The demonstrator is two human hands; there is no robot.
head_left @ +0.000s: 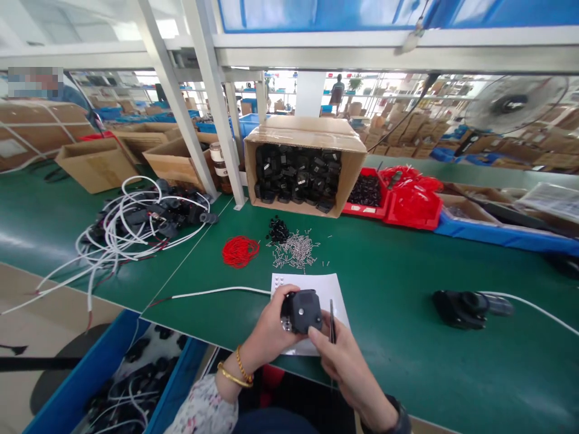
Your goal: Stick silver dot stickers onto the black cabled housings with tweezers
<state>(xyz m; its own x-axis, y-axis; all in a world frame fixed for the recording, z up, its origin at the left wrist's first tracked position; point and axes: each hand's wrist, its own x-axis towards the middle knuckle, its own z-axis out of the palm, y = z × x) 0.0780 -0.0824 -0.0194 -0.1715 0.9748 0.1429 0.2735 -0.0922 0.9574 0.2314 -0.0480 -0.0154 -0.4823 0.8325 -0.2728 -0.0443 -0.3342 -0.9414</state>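
Black housing (307, 312) over the white sheet (329, 288): the left hand (270, 327) has fingers curled round its left side; the right hand (340, 357) holds a slim dark tool (332, 322), thumb against the housing. I'd keep it firmly braced.

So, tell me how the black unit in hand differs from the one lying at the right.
The left hand grips the held unit over the white sheet; the lying unit rests untouched on the green table. One white cable leads left from beside the held unit, while another white cable leads right from the lying unit. Both are black.
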